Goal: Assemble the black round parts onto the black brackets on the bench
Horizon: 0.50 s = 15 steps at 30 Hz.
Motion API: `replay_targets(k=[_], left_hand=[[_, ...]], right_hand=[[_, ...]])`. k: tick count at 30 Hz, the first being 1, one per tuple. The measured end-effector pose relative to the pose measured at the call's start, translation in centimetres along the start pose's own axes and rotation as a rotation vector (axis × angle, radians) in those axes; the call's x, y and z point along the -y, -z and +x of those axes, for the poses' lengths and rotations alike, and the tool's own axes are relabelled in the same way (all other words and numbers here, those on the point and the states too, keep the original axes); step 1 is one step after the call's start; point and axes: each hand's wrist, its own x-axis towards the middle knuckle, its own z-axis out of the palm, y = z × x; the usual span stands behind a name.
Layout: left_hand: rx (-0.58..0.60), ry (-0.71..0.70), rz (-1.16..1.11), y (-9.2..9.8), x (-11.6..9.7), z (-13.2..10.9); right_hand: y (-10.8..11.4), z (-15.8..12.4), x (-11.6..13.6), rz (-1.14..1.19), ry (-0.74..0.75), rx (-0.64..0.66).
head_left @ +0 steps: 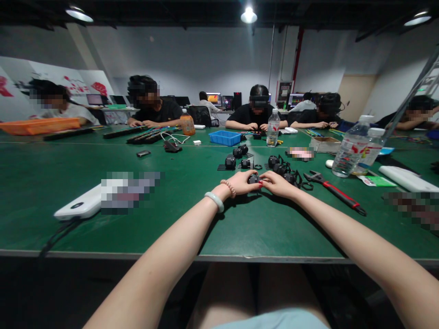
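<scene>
My left hand [242, 183] is closed around a small, dark, rounded black plastic part [254, 178] just above the table. The fingertips of my right hand [276, 183] pinch the right side of that same part; its details are mostly hidden by my fingers. Behind my left hand stand similar black parts [230, 162], with a loose black ring [258, 167] beside them. More black parts [274, 161] lie in a row beyond my right hand, and another black ring [307, 186] is to its right. An adjustable wrench [338, 192] with a red and black handle lies farther right.
On the green table [113, 237] lie a white power bank [82, 203] at left, a blue tray [225, 138] and a water bottle [273, 128] ahead, and larger bottles [350, 151] at right. Several people work along the far side. The table's front edge crosses beneath my forearms.
</scene>
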Motion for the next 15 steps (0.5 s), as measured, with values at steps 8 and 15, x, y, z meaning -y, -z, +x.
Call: replay_targets(k=[8,15], left_hand=[[0.002,0.000,-0.015,-0.03,0.03,0.06],[0.006,-0.006,0.004,-0.23,0.36,0.22]], right_hand=[[-0.16,-0.07,-0.19,0.141,-0.020,-0.020],[-0.10,-0.33,0.02,0.357,-0.020,0.044]])
